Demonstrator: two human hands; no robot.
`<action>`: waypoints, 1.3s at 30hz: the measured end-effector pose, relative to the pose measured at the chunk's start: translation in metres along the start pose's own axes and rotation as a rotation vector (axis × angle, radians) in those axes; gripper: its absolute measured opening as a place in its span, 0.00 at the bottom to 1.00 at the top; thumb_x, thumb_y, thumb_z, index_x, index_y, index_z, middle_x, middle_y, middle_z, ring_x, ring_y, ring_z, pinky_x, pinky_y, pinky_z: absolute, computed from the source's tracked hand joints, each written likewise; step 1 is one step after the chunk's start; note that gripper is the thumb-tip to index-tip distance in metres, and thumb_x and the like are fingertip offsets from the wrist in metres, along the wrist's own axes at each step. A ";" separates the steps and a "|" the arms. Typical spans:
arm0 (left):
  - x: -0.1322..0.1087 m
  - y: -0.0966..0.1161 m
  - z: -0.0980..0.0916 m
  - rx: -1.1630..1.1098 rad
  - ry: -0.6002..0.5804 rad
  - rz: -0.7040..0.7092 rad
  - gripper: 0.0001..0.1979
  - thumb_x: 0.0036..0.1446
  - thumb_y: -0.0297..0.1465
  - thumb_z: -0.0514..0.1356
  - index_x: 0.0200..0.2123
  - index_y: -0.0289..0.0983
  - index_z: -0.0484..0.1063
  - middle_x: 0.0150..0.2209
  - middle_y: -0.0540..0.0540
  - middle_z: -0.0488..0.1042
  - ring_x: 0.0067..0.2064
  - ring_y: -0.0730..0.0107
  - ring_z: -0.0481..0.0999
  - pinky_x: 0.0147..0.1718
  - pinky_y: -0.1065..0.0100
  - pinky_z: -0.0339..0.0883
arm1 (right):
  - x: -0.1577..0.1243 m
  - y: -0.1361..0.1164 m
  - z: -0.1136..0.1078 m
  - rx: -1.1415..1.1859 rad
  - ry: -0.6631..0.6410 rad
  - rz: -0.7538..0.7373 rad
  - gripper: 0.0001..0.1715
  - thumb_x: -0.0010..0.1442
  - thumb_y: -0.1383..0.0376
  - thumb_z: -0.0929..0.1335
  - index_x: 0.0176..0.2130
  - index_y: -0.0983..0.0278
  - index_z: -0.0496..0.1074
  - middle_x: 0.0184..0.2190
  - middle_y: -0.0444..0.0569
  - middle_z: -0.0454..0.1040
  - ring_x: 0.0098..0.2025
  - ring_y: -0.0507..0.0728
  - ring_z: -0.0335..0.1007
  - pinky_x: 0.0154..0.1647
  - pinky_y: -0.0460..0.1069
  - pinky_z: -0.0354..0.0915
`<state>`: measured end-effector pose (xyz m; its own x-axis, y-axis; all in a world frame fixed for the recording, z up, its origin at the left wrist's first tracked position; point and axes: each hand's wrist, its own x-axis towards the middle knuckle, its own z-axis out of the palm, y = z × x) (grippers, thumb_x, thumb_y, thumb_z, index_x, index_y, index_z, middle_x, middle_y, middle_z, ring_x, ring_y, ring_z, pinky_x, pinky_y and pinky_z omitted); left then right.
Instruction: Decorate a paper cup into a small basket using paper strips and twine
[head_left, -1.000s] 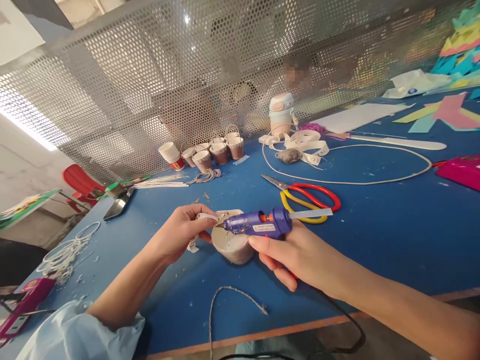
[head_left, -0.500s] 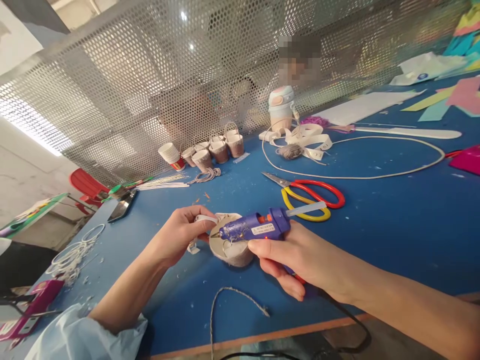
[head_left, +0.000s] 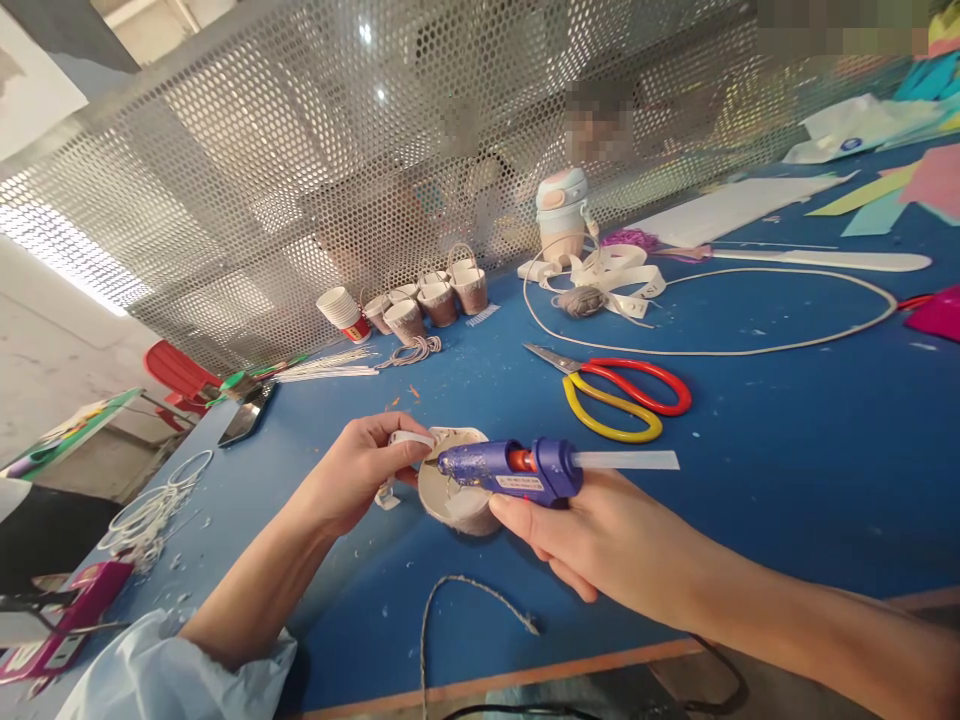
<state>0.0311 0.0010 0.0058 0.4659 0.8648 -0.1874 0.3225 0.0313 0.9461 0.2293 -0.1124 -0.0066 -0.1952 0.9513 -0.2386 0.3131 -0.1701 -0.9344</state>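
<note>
My right hand (head_left: 577, 525) is wrapped around a purple hot glue gun (head_left: 517, 470) with a clear glue stick out of its back end. The gun's nozzle points left, at the inner edge of a twine-wrapped paper cup (head_left: 472, 520) lying tilted with its mouth toward me. At the cup's left rim, my left hand (head_left: 371, 465) pinches a white printed ribbon (head_left: 411, 438). A tail of that ribbon hangs below the fingers. Right of the cup, scissors (head_left: 615, 390) with red and yellow handles lie open. A loose grey cord (head_left: 480, 580) lies near the front edge.
Several small wrapped buckets (head_left: 439, 303) and stacked paper cups (head_left: 343, 310) stand at the back. A bottle (head_left: 562, 215), ribbon coil (head_left: 626, 280) and long looped cord are back right. A phone (head_left: 246, 415) and white string scraps (head_left: 146, 520) lie left. Perforated metal panel (head_left: 247, 170) stands behind.
The glue gun has levelled out, its back end dropping and shifting right, with my right hand turning along with it. My left hand and the cup stay nearly still.
</note>
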 end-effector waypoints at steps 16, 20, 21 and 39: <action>-0.001 0.001 -0.001 0.028 -0.001 0.000 0.06 0.47 0.32 0.66 0.26 0.35 0.75 0.23 0.52 0.73 0.24 0.80 0.68 0.23 0.78 0.62 | 0.000 -0.002 0.000 -0.064 0.041 -0.214 0.17 0.59 0.65 0.64 0.20 0.62 0.59 0.14 0.37 0.56 0.17 0.48 0.53 0.20 0.45 0.52; -0.003 0.001 -0.001 0.040 -0.005 0.009 0.05 0.47 0.31 0.66 0.26 0.35 0.75 0.22 0.52 0.73 0.22 0.80 0.66 0.21 0.77 0.60 | -0.002 -0.002 -0.006 0.003 -0.129 -0.028 0.20 0.61 0.60 0.64 0.20 0.62 0.61 0.11 0.37 0.57 0.16 0.48 0.56 0.21 0.44 0.56; -0.003 0.001 -0.001 0.041 -0.007 0.010 0.05 0.47 0.31 0.65 0.26 0.35 0.75 0.22 0.52 0.73 0.22 0.80 0.66 0.21 0.77 0.60 | -0.002 -0.002 -0.007 0.032 -0.156 -0.020 0.20 0.62 0.59 0.64 0.20 0.63 0.61 0.11 0.37 0.58 0.16 0.48 0.56 0.22 0.44 0.57; -0.001 -0.003 -0.001 -0.004 -0.089 0.022 0.05 0.47 0.31 0.66 0.27 0.35 0.76 0.28 0.49 0.74 0.28 0.76 0.70 0.27 0.74 0.64 | -0.009 -0.005 -0.013 -0.032 -0.054 0.009 0.19 0.59 0.56 0.65 0.22 0.61 0.63 0.10 0.38 0.59 0.16 0.50 0.57 0.18 0.45 0.54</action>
<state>0.0283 0.0004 0.0039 0.5445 0.8172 -0.1891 0.3083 0.0147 0.9512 0.2418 -0.1168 0.0039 -0.2418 0.9344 -0.2617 0.3442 -0.1696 -0.9234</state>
